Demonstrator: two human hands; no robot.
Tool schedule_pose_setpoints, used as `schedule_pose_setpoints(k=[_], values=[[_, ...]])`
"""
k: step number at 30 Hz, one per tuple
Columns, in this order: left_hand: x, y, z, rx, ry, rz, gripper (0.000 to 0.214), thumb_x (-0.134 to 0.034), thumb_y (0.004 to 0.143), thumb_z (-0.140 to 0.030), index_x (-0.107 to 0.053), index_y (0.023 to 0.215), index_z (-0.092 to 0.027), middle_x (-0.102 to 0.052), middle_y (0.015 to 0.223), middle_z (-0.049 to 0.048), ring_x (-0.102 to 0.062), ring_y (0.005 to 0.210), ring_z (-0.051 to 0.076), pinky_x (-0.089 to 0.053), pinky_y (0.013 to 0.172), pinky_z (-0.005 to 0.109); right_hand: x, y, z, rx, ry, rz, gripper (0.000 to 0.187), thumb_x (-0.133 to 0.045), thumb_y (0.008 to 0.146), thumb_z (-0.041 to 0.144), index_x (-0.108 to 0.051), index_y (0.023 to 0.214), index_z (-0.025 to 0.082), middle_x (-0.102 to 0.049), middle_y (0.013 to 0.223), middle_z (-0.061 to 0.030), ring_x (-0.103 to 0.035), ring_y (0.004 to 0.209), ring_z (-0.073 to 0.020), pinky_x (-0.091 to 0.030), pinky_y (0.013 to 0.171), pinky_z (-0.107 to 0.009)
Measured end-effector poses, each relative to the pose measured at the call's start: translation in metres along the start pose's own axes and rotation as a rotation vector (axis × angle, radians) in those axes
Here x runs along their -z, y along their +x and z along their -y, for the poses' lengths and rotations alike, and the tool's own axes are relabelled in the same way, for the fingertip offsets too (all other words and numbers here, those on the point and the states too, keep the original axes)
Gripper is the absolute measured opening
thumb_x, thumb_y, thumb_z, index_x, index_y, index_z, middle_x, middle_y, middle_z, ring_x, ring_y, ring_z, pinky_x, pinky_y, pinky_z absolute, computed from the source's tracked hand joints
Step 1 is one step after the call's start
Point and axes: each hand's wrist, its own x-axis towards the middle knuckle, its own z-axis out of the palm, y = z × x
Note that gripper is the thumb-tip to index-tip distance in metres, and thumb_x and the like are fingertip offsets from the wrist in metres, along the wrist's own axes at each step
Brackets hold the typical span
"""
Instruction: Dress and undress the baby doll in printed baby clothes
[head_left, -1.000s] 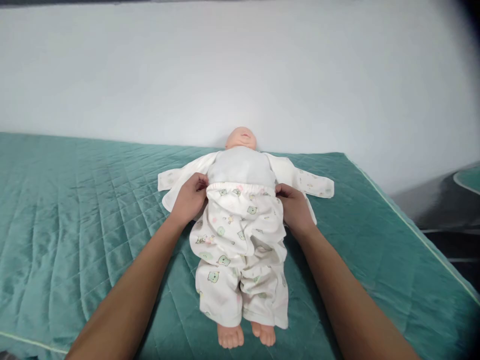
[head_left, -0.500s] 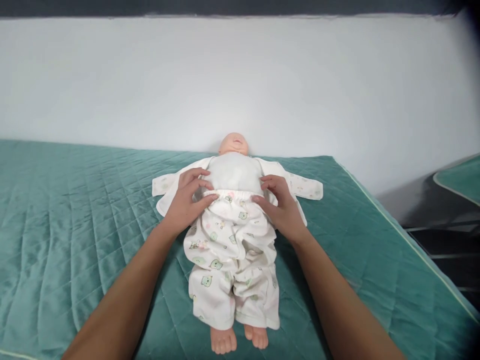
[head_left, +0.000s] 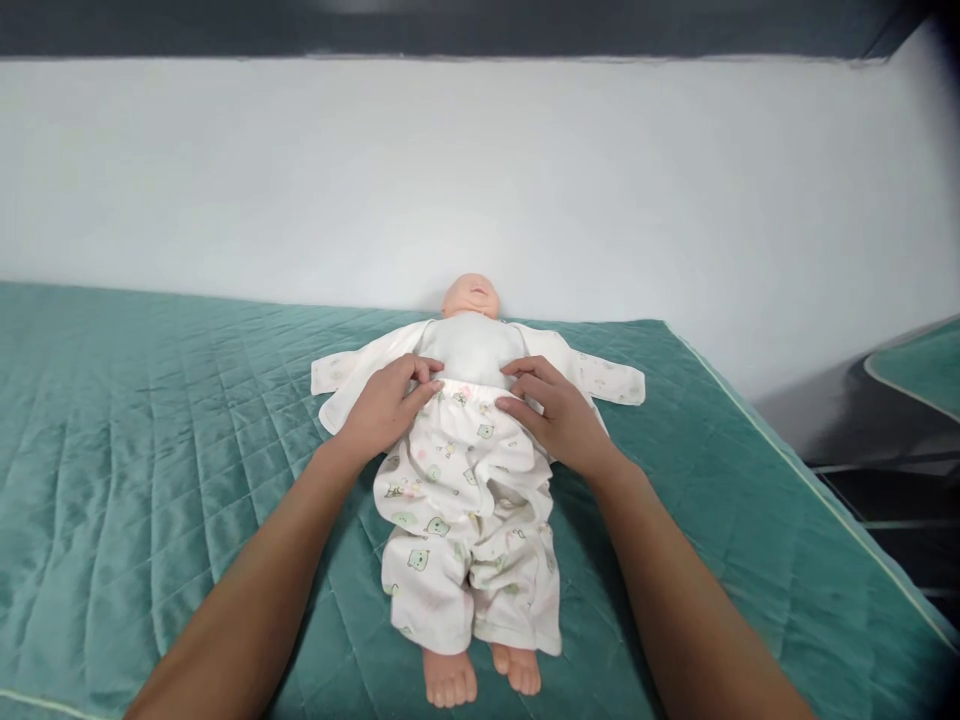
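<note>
A baby doll [head_left: 471,297] lies on its back, head away from me and bare feet towards me. It wears white baby pants [head_left: 442,510] printed with small green animals; the cloth is bunched over the legs. A white long-sleeved baby shirt [head_left: 611,378] is spread open under its arms, leaving the pale torso bare. My left hand [head_left: 390,405] pinches the pants' elastic waistband at its left part, thumb and fingertips close together. On the right part, my right hand [head_left: 551,410] has the waistband between thumb and fingers. The fabric inside both grips is mostly hidden.
A green quilted cover [head_left: 187,480] lies beneath the doll, its pale-piped edge running down the right side. Behind stands a white wall [head_left: 480,160] with a dark band on top. Another green padded surface [head_left: 919,365] and dark bars show at the far right.
Both hands have moved inward along the waistband, and their fingers have closed towards the thumbs. The view has tilted up slightly. The doll stays lying in place.
</note>
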Motion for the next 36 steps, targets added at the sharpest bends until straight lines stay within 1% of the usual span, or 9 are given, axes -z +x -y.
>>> schedule_pose_setpoints(k=[4, 9, 13, 16, 20, 24, 27, 30, 36], values=[[-0.004, 0.012, -0.002, 0.095, -0.081, -0.079, 0.018, -0.052, 0.094, -0.040, -0.049, 0.089, -0.024, -0.072, 0.093, 0.0021, -0.067, 0.094, 0.022, -0.047, 0.081, 0.034, -0.004, 0.017, -0.003, -0.065, -0.033, -0.011, 0.029, -0.049, 0.101, 0.041, -0.049, 0.078, 0.024, -0.064, 0.098, -0.0049, -0.060, 0.092, -0.0214, -0.044, 0.082, -0.035], [-0.003, 0.020, -0.009, 0.017, 0.027, 0.086, 0.029, -0.068, 0.083, -0.050, -0.060, 0.084, -0.023, -0.067, 0.095, 0.0017, -0.060, 0.088, 0.021, -0.045, 0.082, 0.033, -0.007, 0.041, -0.012, -0.203, -0.084, 0.014, 0.035, -0.049, 0.098, 0.049, -0.043, 0.074, 0.024, -0.052, 0.067, 0.0014, -0.049, 0.066, -0.0182, -0.034, 0.067, -0.032], [0.005, 0.018, -0.011, -0.022, 0.032, 0.153, 0.028, -0.064, 0.086, -0.046, -0.055, 0.077, -0.022, -0.062, 0.087, 0.0005, -0.055, 0.082, 0.018, -0.041, 0.075, 0.031, -0.014, 0.044, -0.013, -0.282, 0.051, -0.072, 0.033, -0.052, 0.096, 0.047, -0.044, 0.074, 0.023, -0.048, 0.067, 0.0029, -0.046, 0.066, -0.0165, -0.034, 0.067, -0.030], [0.007, 0.018, -0.012, -0.007, 0.100, 0.108, 0.029, -0.055, 0.093, -0.044, -0.049, 0.075, -0.022, -0.057, 0.075, -0.0014, -0.050, 0.072, 0.016, -0.036, 0.068, 0.030, -0.016, 0.040, -0.013, -0.337, 0.183, -0.101, 0.032, -0.057, 0.093, 0.046, -0.047, 0.074, 0.022, -0.045, 0.068, 0.0036, -0.042, 0.067, -0.0148, -0.033, 0.067, -0.028], [0.003, 0.030, -0.005, 0.095, 0.150, -0.015, 0.025, -0.052, 0.095, -0.040, -0.043, 0.079, -0.022, -0.051, 0.070, -0.0032, -0.046, 0.067, 0.016, -0.031, 0.065, 0.030, -0.005, 0.035, -0.013, -0.343, 0.386, 0.045, 0.031, -0.062, 0.090, 0.048, -0.053, 0.079, 0.021, -0.047, 0.076, 0.0026, -0.041, 0.072, -0.0139, -0.032, 0.066, -0.027], [-0.006, 0.045, 0.016, 0.206, -0.062, -0.074, 0.022, -0.053, 0.094, -0.037, -0.046, 0.081, -0.021, -0.049, 0.075, -0.0027, -0.047, 0.072, 0.015, -0.033, 0.067, 0.028, 0.006, 0.032, -0.011, -0.373, 0.502, 0.143, 0.032, -0.064, 0.089, 0.049, -0.054, 0.078, 0.020, -0.047, 0.080, 0.0018, -0.041, 0.075, -0.0142, -0.032, 0.068, -0.027], [-0.012, 0.046, 0.028, 0.276, -0.278, -0.106, 0.024, -0.056, 0.093, -0.039, -0.048, 0.080, -0.020, -0.047, 0.074, -0.0029, -0.044, 0.069, 0.013, -0.033, 0.064, 0.026, 0.004, 0.032, -0.014, -0.424, 0.501, 0.093, 0.031, -0.064, 0.089, 0.047, -0.055, 0.076, 0.020, -0.048, 0.078, 0.0020, -0.042, 0.075, -0.0139, -0.032, 0.068, -0.027], [-0.012, 0.038, 0.028, 0.278, -0.420, -0.099, 0.024, -0.062, 0.090, -0.040, -0.053, 0.082, -0.019, -0.049, 0.074, -0.0028, -0.044, 0.068, 0.012, -0.033, 0.062, 0.025, -0.006, 0.034, -0.023, -0.475, 0.469, -0.011, 0.030, -0.064, 0.089, 0.047, -0.057, 0.076, 0.020, -0.047, 0.072, 0.0032, -0.040, 0.070, -0.0129, -0.031, 0.065, -0.027], [-0.003, 0.023, 0.019, 0.227, -0.442, -0.068, 0.022, -0.071, 0.083, -0.037, -0.064, 0.090, -0.018, -0.056, 0.076, -0.0020, -0.051, 0.073, 0.012, -0.038, 0.068, 0.024, -0.023, 0.036, -0.034, -0.625, 0.610, -0.220, 0.029, -0.070, 0.083, 0.047, -0.056, 0.075, 0.022, -0.053, 0.069, 0.0022, -0.045, 0.066, -0.0139, -0.035, 0.059, -0.027]])
